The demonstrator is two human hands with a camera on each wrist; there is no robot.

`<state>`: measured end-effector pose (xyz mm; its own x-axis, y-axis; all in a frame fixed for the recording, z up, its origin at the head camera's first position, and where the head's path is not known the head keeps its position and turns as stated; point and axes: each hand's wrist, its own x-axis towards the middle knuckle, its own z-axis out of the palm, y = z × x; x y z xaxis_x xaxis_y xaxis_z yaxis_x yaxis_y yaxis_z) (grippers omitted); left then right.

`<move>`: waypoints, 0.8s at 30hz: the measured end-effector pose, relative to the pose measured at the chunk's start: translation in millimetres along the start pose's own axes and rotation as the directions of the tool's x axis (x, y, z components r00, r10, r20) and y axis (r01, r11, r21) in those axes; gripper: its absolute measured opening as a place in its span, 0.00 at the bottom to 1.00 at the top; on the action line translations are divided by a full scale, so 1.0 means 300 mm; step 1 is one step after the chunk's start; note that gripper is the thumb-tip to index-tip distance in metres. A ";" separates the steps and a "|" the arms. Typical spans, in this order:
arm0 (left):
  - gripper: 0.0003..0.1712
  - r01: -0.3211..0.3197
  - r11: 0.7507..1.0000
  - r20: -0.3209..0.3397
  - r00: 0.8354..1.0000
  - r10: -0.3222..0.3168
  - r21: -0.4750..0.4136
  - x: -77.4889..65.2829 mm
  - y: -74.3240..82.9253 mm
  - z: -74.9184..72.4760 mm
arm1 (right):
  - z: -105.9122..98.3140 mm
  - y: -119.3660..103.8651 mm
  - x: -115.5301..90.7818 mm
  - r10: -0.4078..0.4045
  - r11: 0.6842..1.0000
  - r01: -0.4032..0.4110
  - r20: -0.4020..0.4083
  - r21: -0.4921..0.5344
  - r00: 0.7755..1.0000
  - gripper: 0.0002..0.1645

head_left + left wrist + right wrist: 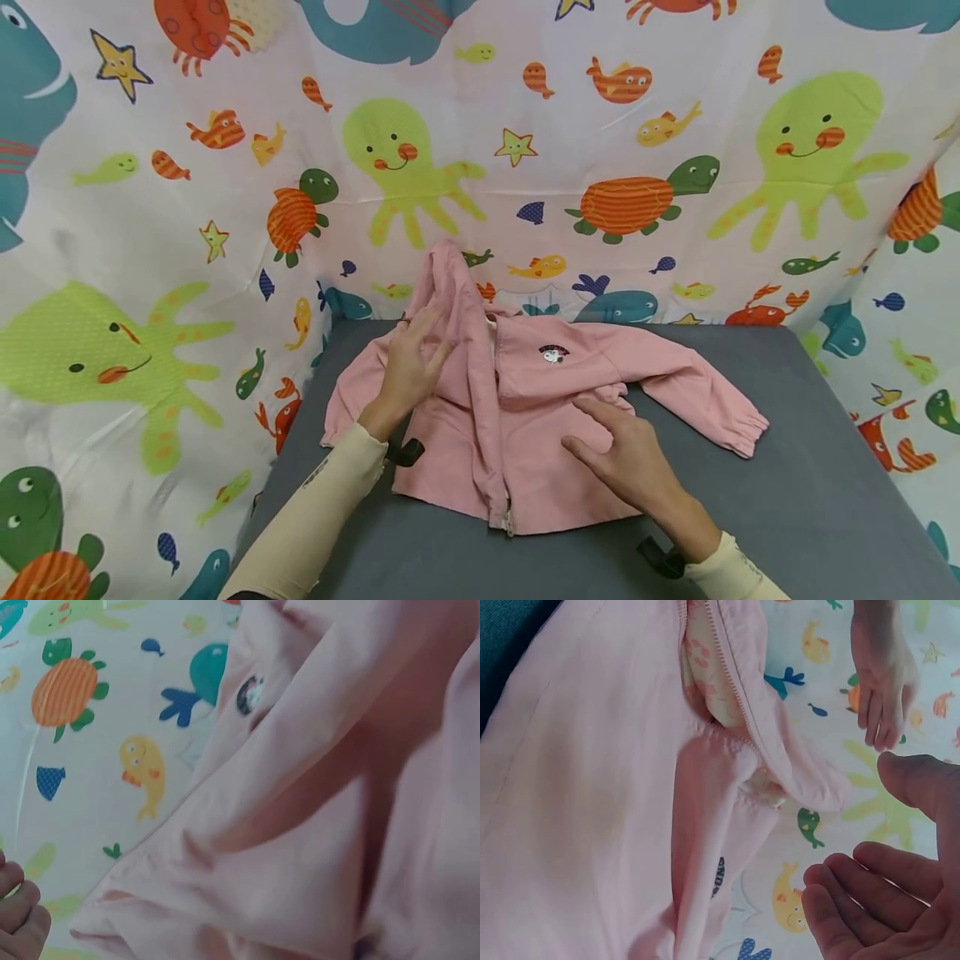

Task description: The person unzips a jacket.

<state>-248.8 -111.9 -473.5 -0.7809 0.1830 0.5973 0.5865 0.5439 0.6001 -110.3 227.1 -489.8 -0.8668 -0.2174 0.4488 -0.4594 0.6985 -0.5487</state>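
Presumably light and limp, the pink jacket (pixel 540 375), spread on the grey table (pixel 810 467), is best grasped by shoulder (pixel 600 346) and hem (pixel 558 522). The left hand (pixel 408 367), at its ten o'clock, and right hand (pixel 628 454), at four, are held apart, nothing clasped; contact cannot be judged.

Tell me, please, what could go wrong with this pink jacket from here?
The hood sticks up unheld, so it may flop over crookedly. The front is bunched below the chest emblem, so creases might remain. The sleeve on the head view's right lies stretched outward and could get twisted.
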 end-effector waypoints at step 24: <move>0.27 0.094 0.985 0.128 0.989 -0.075 -0.143 -0.474 0.087 0.100 | 0.184 0.006 -0.066 0.081 0.994 -0.094 0.174 0.065 0.981 0.30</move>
<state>-128.9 -99.2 -558.8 -0.8439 0.2446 0.4775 0.5356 0.4361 0.7231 -104.6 195.1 -538.7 -0.9218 -0.2752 0.2732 -0.3877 0.6703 -0.6328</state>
